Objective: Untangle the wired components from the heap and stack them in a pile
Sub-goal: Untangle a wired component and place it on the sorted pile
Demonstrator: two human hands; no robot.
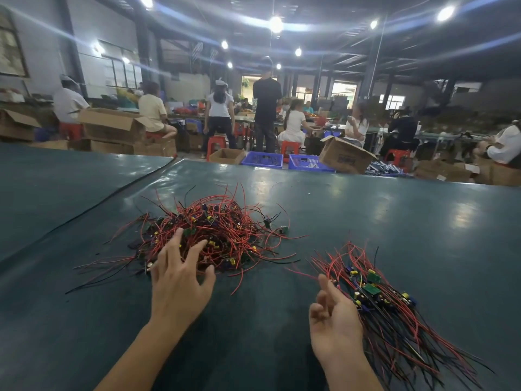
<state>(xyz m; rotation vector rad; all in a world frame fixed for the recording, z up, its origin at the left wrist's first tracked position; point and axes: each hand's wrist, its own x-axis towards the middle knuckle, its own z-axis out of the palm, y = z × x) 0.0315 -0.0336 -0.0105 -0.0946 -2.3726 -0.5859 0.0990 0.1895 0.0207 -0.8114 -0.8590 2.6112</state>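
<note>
A tangled heap (208, 235) of red and black wires with small circuit boards lies on a dark green table (366, 210). The left hand (177, 280) reaches onto the near edge of the heap, fingers spread and straight, their tips among the wires. To the right of the heap and nearer the person, well apart from it, lies a pile (377, 300) of the same parts with their wires running roughly one way. The right hand (334, 320) is at that pile's heap-side edge, fingers loosely curled, holding nothing. Beyond the heap, past the table's far edge, stand blue crates (263, 159) and a cardboard box (346, 158).
</note>
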